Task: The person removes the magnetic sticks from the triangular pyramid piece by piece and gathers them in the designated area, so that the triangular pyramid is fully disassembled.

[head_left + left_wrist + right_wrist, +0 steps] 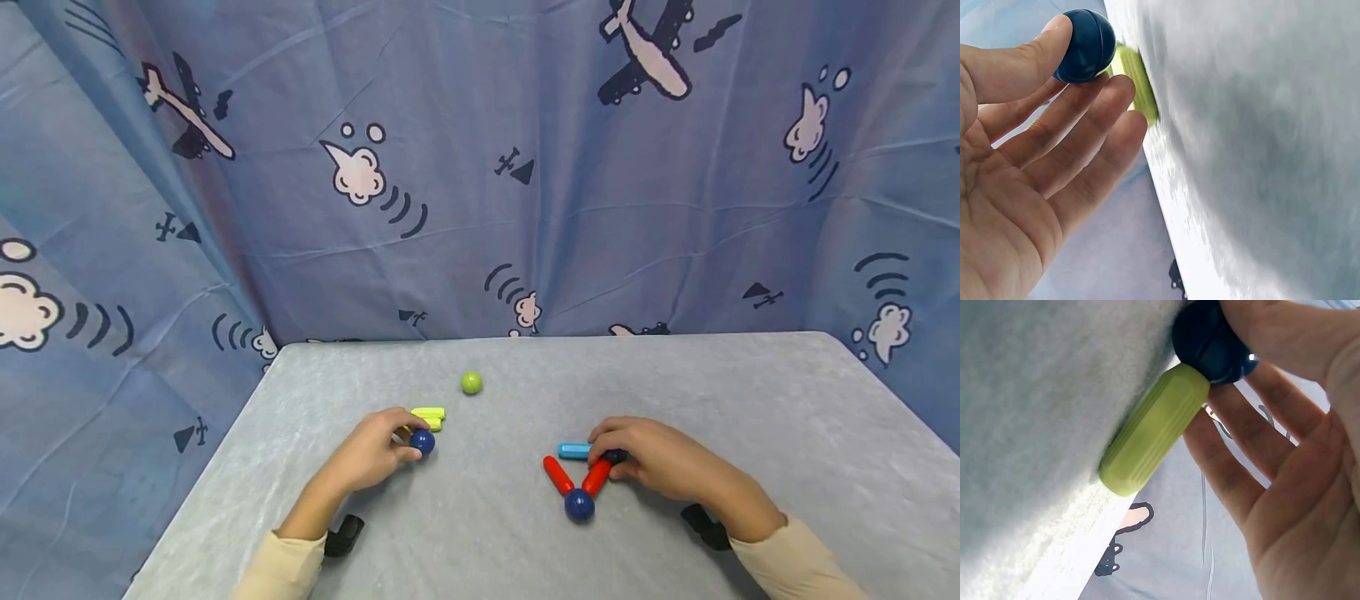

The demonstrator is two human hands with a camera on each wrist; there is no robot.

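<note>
My left hand [372,450] pinches a dark blue ball [423,442] between thumb and fingers; the left wrist view shows this ball [1089,45] up close. Just behind it lie yellow-green rods [429,413]. With thumb and fingertips, my right hand [651,454] holds another dark blue ball [1210,340], mostly covered in the head view. A yellow-green rod [1155,431] meets that ball in the right wrist view. Around this hand are a light blue rod [573,451] and two red rods [557,476], which converge on a third dark blue ball [579,505].
A lime green ball [471,382] rests farther back on the grey cloth-covered table [480,550]. Behind the table hangs a blue curtain [450,267] printed with planes and clouds. Each wrist wears a black device [344,536].
</note>
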